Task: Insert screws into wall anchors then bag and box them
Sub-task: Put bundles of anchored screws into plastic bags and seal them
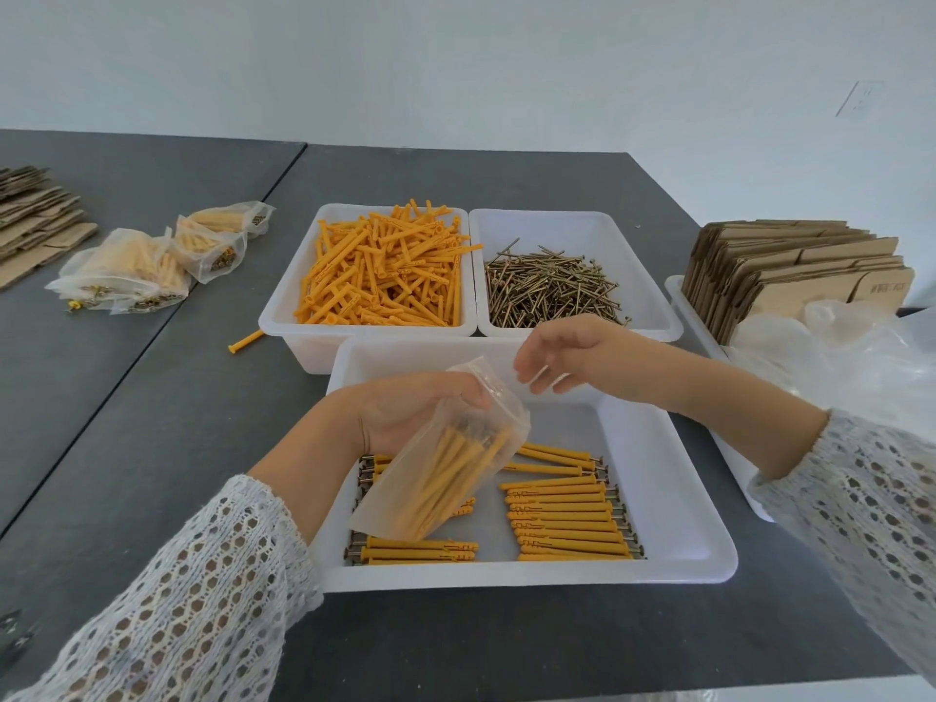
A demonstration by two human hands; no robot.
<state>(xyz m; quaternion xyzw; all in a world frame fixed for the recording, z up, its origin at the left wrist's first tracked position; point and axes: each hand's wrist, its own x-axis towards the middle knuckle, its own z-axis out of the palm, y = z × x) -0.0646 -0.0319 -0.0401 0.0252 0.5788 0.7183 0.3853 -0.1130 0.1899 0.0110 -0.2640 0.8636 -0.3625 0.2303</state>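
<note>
Hands work above the near white tray (673,559), which serves as the landmark for everything else. Over that tray's left half, the left hand (415,412) grips a clear plastic bag (445,463) near its mouth, fingers curled round it; the bag hangs tilted and holds a bundle of orange anchors with screws inside. Above the tray's far edge, the right hand (562,354) hovers with fingers relaxed and slightly bent, holding nothing, just beside the bag's open top but apart from it. On the tray floor lie two rows of assembled anchors (567,519), laid side by side. Behind the tray stand two bins touching each other: the anchor bin (283,316) on the left and the screw bin (653,306) on the right. One stray anchor (245,341) lies on the grey table left of the anchor bin. Far left of the tray sit filled bags (152,266); to its right, folded cardboard boxes (790,271) stand in another tray.
</note>
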